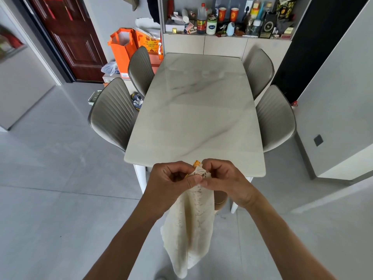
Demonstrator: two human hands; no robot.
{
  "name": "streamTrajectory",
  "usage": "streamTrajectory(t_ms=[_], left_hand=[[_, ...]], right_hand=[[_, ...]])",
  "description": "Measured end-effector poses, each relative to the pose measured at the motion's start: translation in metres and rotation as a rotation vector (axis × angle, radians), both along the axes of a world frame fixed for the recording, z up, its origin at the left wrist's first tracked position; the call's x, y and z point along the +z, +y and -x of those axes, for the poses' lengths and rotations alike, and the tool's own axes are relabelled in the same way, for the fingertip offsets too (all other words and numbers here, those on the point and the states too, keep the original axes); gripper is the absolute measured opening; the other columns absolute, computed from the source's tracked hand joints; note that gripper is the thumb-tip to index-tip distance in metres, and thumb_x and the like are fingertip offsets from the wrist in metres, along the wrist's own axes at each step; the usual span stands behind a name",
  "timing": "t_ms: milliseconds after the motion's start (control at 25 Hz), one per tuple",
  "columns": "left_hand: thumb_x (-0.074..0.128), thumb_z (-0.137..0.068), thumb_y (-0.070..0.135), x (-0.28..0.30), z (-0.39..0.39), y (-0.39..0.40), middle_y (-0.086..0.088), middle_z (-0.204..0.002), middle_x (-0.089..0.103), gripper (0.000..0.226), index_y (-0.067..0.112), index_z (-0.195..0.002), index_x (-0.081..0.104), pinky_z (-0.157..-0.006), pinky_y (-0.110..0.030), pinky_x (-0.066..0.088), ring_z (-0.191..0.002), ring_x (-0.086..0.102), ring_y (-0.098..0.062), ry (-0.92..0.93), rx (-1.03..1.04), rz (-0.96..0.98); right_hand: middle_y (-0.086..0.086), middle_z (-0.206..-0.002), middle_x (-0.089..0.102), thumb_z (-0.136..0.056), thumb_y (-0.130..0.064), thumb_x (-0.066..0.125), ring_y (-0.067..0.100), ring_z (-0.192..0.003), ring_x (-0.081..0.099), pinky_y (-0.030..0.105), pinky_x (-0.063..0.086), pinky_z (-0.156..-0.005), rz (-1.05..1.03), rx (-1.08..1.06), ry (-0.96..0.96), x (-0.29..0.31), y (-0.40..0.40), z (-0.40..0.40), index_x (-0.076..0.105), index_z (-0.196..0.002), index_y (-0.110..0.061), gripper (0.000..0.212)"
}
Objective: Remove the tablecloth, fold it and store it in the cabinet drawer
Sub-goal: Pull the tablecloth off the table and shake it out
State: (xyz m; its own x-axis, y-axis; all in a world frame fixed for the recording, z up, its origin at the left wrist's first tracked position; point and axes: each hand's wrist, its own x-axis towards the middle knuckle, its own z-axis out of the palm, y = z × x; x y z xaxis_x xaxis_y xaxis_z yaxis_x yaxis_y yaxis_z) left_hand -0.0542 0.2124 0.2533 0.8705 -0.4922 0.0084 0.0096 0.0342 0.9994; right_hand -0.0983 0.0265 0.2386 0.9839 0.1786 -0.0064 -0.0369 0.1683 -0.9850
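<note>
A cream lace tablecloth [189, 225] hangs down in a long bunch in front of the near end of the marble table [199, 110]. My left hand [169, 182] and my right hand [224, 178] meet just above the table's near edge and both pinch the cloth's top lace corners together. A bit of orange-yellow trim shows between my fingers. The cloth's lower end hangs over the floor. The cabinet [224, 45] with drawer fronts stands against the wall beyond the table's far end.
Two grey chairs [113, 116] stand on the table's left and two more grey chairs [274, 118] on its right. Orange bags [125, 49] sit at the back left beside a red door. Bottles and cups crowd the cabinet top [222, 23]. Grey tiled floor lies to my left.
</note>
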Motion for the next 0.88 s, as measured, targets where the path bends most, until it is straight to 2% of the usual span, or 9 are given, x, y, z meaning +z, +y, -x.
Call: streamTrajectory(t_ms=[80, 200, 360, 400, 560, 720, 800, 880], left_hand=[[0.080, -0.073, 0.002, -0.003, 0.002, -0.001, -0.021, -0.077, 0.072, 0.009, 0.005, -0.081, 0.077, -0.064, -0.023, 0.052, -0.069, 0.064, -0.019, 0.055, 0.038, 0.041], [0.083, -0.065, 0.014, -0.009, 0.005, -0.004, -0.012, -0.082, 0.076, 0.018, 0.011, -0.082, 0.078, -0.069, -0.022, 0.054, -0.075, 0.070, -0.019, 0.194, 0.121, 0.126], [0.080, -0.068, 0.011, -0.016, 0.007, -0.005, -0.011, -0.086, 0.075, 0.048, 0.016, -0.115, 0.070, -0.072, -0.021, 0.054, -0.081, 0.070, -0.019, 0.445, 0.095, 0.295], [0.077, -0.071, 0.009, -0.017, 0.007, -0.005, -0.012, -0.090, 0.075, 0.047, 0.013, -0.117, 0.069, -0.073, -0.022, 0.055, -0.083, 0.071, -0.019, 0.504, 0.085, 0.332], [0.067, -0.080, 0.010, -0.021, 0.005, -0.005, -0.018, -0.097, 0.073, 0.029, -0.005, -0.105, 0.070, -0.073, -0.027, 0.056, -0.086, 0.070, -0.023, 0.626, 0.044, 0.360], [0.069, -0.075, 0.010, -0.018, 0.003, -0.006, -0.016, -0.090, 0.074, 0.025, -0.002, -0.096, 0.074, -0.069, -0.028, 0.057, -0.080, 0.071, -0.022, 0.628, 0.043, 0.350], [0.070, -0.072, 0.011, -0.016, -0.001, -0.006, -0.013, -0.086, 0.074, 0.020, 0.002, -0.088, 0.076, -0.067, -0.027, 0.057, -0.077, 0.071, -0.020, 0.581, 0.052, 0.311], [0.070, -0.071, 0.013, -0.013, -0.004, -0.005, -0.013, -0.083, 0.074, 0.018, 0.004, -0.085, 0.077, -0.067, -0.025, 0.056, -0.075, 0.070, -0.020, 0.530, 0.044, 0.268]], right_hand=[[0.005, -0.075, 0.056, -0.083, 0.003, 0.070, 0.015, -0.070, 0.052, 0.023, 0.046, -0.066, -0.027, -0.013, 0.001, -0.001, 0.001, 0.000, 0.052, -0.081, 0.005, 0.019], [0.009, -0.079, 0.066, -0.083, -0.007, 0.075, 0.020, -0.074, 0.059, 0.025, 0.052, -0.070, -0.006, -0.108, -0.010, -0.005, 0.006, 0.003, 0.062, -0.088, 0.005, 0.019], [0.012, -0.072, 0.058, -0.081, -0.017, 0.077, 0.026, -0.067, 0.049, 0.030, 0.044, -0.060, 0.008, -0.271, -0.043, -0.013, 0.016, 0.008, 0.067, -0.081, -0.008, 0.013], [0.012, -0.071, 0.056, -0.081, -0.018, 0.077, 0.026, -0.066, 0.046, 0.029, 0.042, -0.058, 0.007, -0.287, -0.044, -0.015, 0.018, 0.009, 0.068, -0.079, -0.012, 0.011], [0.003, -0.065, 0.056, -0.082, -0.015, 0.074, 0.015, -0.059, 0.047, 0.020, 0.041, -0.052, 0.046, -0.313, -0.015, -0.016, 0.019, 0.011, 0.069, -0.078, -0.018, 0.007], [0.004, -0.071, 0.065, -0.082, -0.018, 0.075, 0.016, -0.067, 0.058, 0.026, 0.049, -0.064, 0.093, -0.350, -0.028, -0.015, 0.018, 0.012, 0.072, -0.080, -0.017, 0.004], [0.005, -0.070, 0.065, -0.081, -0.020, 0.075, 0.018, -0.067, 0.058, 0.031, 0.049, -0.065, 0.138, -0.356, -0.047, -0.011, 0.016, 0.011, 0.072, -0.079, -0.017, 0.005], [0.003, -0.070, 0.066, -0.083, -0.015, 0.075, 0.015, -0.066, 0.058, 0.028, 0.050, -0.064, 0.180, -0.338, -0.081, -0.006, 0.014, 0.010, 0.072, -0.080, -0.016, 0.005]])
